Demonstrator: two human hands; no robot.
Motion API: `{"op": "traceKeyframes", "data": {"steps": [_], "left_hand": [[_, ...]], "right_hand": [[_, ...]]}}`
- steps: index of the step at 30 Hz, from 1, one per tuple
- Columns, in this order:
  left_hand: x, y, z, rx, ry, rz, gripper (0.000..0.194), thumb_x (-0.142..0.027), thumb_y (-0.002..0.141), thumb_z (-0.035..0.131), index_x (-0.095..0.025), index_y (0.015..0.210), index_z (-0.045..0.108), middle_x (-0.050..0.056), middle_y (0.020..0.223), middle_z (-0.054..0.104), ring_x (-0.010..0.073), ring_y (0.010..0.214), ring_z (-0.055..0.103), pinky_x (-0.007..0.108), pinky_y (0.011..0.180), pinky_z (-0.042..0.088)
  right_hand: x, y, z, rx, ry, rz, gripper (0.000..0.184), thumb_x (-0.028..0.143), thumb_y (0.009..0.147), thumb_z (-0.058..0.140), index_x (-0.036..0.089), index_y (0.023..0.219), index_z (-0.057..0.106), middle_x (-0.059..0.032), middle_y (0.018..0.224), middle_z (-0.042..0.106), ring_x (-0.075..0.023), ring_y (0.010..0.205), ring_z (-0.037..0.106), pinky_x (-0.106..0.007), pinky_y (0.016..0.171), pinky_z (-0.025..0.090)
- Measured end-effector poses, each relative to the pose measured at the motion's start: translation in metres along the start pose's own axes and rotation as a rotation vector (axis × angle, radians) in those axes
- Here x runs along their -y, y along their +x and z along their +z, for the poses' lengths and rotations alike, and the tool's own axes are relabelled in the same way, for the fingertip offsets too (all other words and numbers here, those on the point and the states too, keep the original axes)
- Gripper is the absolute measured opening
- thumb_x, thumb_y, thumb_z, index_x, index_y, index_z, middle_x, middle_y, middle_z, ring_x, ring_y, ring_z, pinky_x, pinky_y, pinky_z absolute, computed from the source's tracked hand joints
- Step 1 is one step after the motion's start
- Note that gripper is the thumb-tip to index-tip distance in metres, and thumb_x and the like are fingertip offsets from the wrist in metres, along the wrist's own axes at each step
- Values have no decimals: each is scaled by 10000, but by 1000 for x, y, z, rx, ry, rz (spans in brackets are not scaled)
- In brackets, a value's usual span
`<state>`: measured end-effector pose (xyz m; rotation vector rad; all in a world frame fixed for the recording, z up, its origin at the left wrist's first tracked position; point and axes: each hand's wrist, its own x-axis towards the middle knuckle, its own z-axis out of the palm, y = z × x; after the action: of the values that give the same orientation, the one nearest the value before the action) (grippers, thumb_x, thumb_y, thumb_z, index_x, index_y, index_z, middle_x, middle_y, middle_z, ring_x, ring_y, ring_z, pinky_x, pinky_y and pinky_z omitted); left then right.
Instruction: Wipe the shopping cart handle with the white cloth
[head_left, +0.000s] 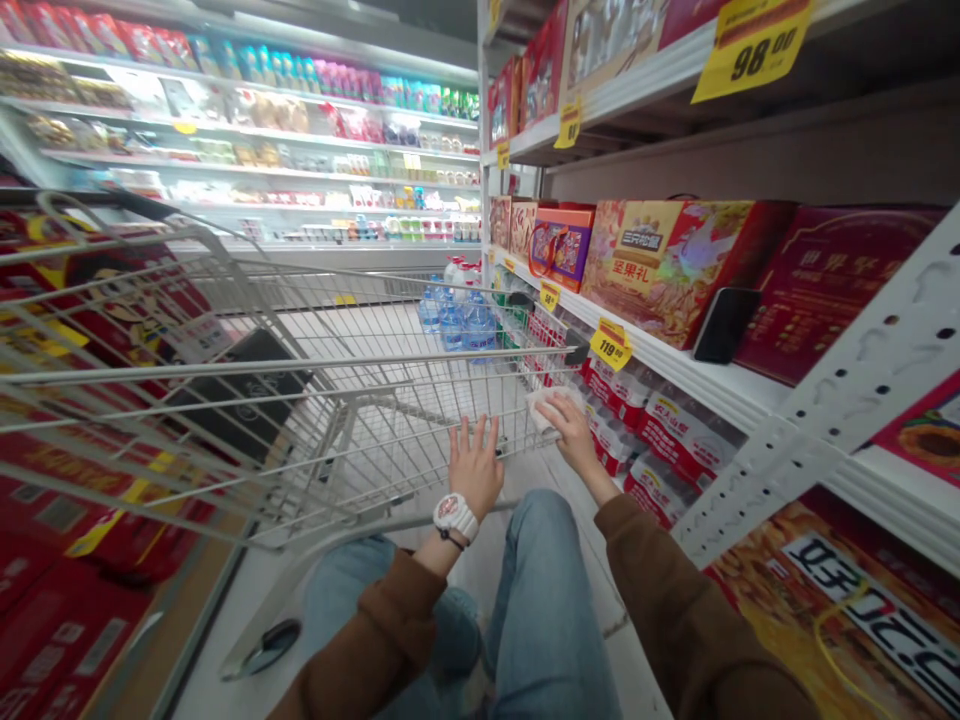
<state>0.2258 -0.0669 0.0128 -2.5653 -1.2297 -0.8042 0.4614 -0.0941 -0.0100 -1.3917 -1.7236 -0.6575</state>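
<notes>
A wire shopping cart (360,372) stands in front of my knees. My left hand (477,468), with a white watch (454,516) on the wrist, has its fingers spread at the cart's lower side wires; whether they touch the wires I cannot tell. My right hand (571,436) holds a crumpled white cloth or tissue (541,410) at the cart's right end, fingers pressed over it. Part of the cloth is hidden under those fingers.
Shelves on the right hold nut gift boxes (660,262), a dark phone (726,325) and, lower down, bottled water packs (679,430). Blue-tinted water jugs (461,318) stand on the floor beyond the cart. Red boxes (67,600) are stacked left; a lit refrigerated display (262,130) lines the back.
</notes>
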Motion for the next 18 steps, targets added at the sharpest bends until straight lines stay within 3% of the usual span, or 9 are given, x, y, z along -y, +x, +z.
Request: {"op": "traceKeyframes", "data": {"steps": [6, 13, 18], "left_hand": [[-2, 10, -3, 13, -17, -51, 672, -157, 807, 520, -219, 1471, 437, 93, 1450, 521, 314, 1371, 419, 500, 1191, 246], [-5, 14, -6, 8, -22, -87, 654, -160, 786, 535, -187, 1438, 480, 114, 1422, 529, 308, 1335, 442, 471, 1164, 290], [-6, 12, -8, 5, -30, -91, 653, -165, 785, 538, -197, 1435, 482, 113, 1412, 533, 312, 1332, 437, 480, 1163, 284]], "right_hand": [[-12, 30, -7, -67, -1, -30, 699, -33, 740, 430, 285, 1342, 587, -55, 1387, 570, -247, 1388, 429, -501, 1156, 354], [-6, 0, 5, 45, 16, -20, 746, -63, 650, 408, 244, 1293, 630, -79, 1294, 631, -238, 1298, 516, -482, 1087, 437], [4, 23, -8, 7, 13, -4, 737, -49, 695, 436, 275, 1337, 595, -54, 1358, 590, -241, 1332, 472, -477, 1132, 380]]}}
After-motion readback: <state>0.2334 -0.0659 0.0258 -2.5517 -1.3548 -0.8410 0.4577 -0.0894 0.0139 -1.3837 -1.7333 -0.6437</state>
